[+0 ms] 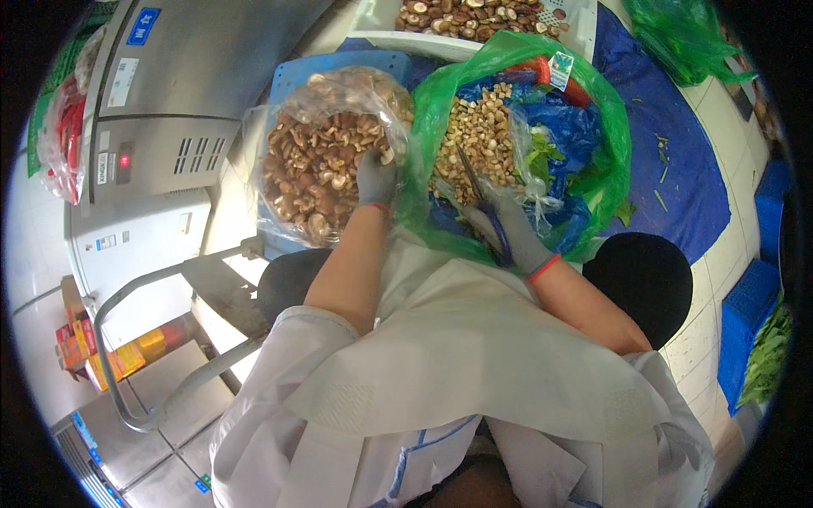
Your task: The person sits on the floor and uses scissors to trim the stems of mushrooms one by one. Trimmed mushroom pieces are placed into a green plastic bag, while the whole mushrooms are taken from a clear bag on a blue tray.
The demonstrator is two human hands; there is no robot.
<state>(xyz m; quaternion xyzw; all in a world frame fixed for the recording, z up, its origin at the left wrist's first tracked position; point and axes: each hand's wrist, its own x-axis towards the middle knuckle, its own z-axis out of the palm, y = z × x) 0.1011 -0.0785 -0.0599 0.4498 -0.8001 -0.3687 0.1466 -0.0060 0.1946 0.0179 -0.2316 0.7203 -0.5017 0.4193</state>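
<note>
My left hand (376, 180), in a grey glove with a red cuff, reaches into a clear plastic bag (253, 184) full of brown shiitake mushrooms (317, 168). A pale mushroom touches its fingertips; whether they grip it is hidden. My right hand (517, 225), gloved the same way, holds scissors (495, 232) with dark handles. Their blades point away from me over a heap of cut mushroom stems (479, 133). These stems lie inside a large green plastic bag (616, 152), beside a blue plastic bag (575, 124) and some green leaves (542, 155).
A white crate (419, 46) of mushrooms stands beyond the bags. Under the clear bag is a blue plastic crate (279, 76). A steel refrigerator (165, 70) and a metal cart handle (105, 355) are at left. Scraps lie on a blue sheet (689, 197) at right, near blue crates (743, 330).
</note>
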